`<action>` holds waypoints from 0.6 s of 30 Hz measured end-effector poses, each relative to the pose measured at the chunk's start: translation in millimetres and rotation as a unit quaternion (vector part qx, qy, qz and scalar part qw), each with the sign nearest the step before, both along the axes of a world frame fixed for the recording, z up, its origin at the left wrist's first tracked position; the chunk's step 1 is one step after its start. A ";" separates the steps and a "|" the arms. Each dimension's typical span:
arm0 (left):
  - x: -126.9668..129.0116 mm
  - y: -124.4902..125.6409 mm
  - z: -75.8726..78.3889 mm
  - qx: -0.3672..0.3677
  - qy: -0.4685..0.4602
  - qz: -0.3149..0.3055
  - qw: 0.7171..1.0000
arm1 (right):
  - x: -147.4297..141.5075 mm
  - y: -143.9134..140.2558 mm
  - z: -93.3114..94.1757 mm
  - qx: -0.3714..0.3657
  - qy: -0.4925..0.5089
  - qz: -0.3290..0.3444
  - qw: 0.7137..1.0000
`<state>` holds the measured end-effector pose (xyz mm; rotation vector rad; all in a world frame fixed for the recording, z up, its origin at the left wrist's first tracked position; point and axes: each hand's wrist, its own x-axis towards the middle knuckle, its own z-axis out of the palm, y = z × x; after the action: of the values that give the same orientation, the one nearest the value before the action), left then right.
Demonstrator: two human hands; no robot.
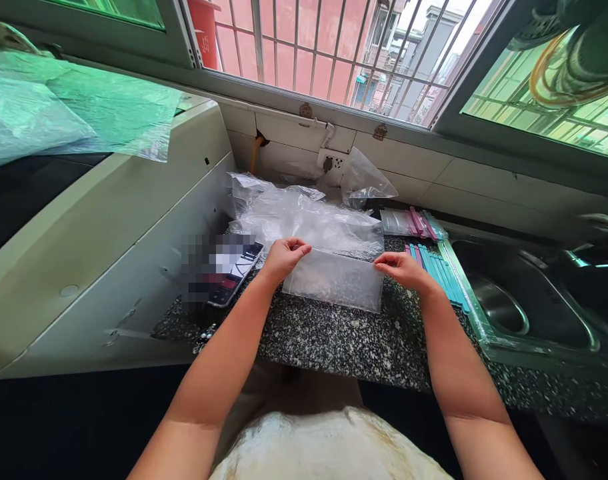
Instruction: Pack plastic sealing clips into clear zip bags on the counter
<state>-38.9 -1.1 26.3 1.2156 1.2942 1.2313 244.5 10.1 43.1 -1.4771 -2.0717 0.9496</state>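
A clear plastic bag point(334, 283) is stretched flat between my two hands, just over the speckled countertop point(334, 340). My left hand point(287, 257) pinches its upper left corner between thumb and fingers. At the upper right corner, my right hand point(401, 268) pinches the same bag. Right behind it lies a loose heap of clear plastic bags point(304, 217). To the right of my right hand, several teal and pink sticks point(441, 277) lie side by side. A phone point(237, 270), partly blurred out, rests left of my left hand.
A steel sink point(524, 293) is set into the counter on the right. More pink and teal strips point(424, 223) lie near the wall. Another clear bag point(367, 180) leans by the wall socket point(333, 162). A beige-sided appliance point(134, 193) with plastic sheets point(84, 107) on top borders the left.
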 end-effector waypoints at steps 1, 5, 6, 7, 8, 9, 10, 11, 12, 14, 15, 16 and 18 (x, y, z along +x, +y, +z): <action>-0.6 -0.4 0.8 -0.001 0.000 -0.002 1.000 | 2.1 0.5 0.5 0.003 -0.001 -0.005 1.000; -1.6 -1.7 2.3 0.002 -0.004 -0.003 1.000 | 5.7 2.2 0.7 0.019 -0.018 -0.016 1.000; -1.6 -1.8 2.3 0.002 -0.008 0.000 1.000 | 5.6 2.4 0.6 0.024 -0.021 -0.015 0.999; -1.5 -1.8 2.2 0.002 -0.012 0.004 1.000 | 5.3 2.5 0.3 0.028 -0.024 -0.014 0.999; -1.4 -1.8 2.2 0.001 -0.014 0.006 1.000 | 4.9 2.6 0.0 0.033 -0.025 -0.014 0.999; -1.2 -1.8 2.2 0.000 -0.015 0.007 1.000 | 4.5 2.7 -0.3 0.036 -0.027 -0.014 0.999; -1.1 -1.8 2.5 -0.002 -0.014 0.005 1.000 | 4.2 2.8 -0.6 0.037 -0.028 -0.014 0.999; -1.0 -2.0 2.8 -0.005 -0.012 0.002 1.000 | 4.0 2.8 -0.9 0.035 -0.029 -0.012 0.999; -0.9 -2.2 3.2 -0.007 -0.009 -0.002 1.000 | 4.0 2.8 -1.2 0.031 -0.031 -0.010 0.999; -0.8 -2.6 4.0 -0.011 -0.004 -0.007 1.000 | 4.1 2.5 -1.2 0.018 -0.034 -0.001 0.999; -0.8 -2.7 4.2 -0.013 -0.001 -0.009 1.000 | 4.3 2.2 -0.8 0.010 -0.036 0.004 0.999; -0.8 -2.9 4.3 -0.013 0.000 -0.010 1.000 | 4.5 1.6 -0.2 0.001 -0.039 0.009 0.999; -0.7 -3.1 4.3 -0.012 0.004 -0.018 1.000 | 4.4 0.0 1.6 -0.021 -0.050 0.023 0.998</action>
<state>-39.6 -4.2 30.6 1.2228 1.2842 1.1838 248.9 10.2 44.8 -1.5333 -2.1775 0.9595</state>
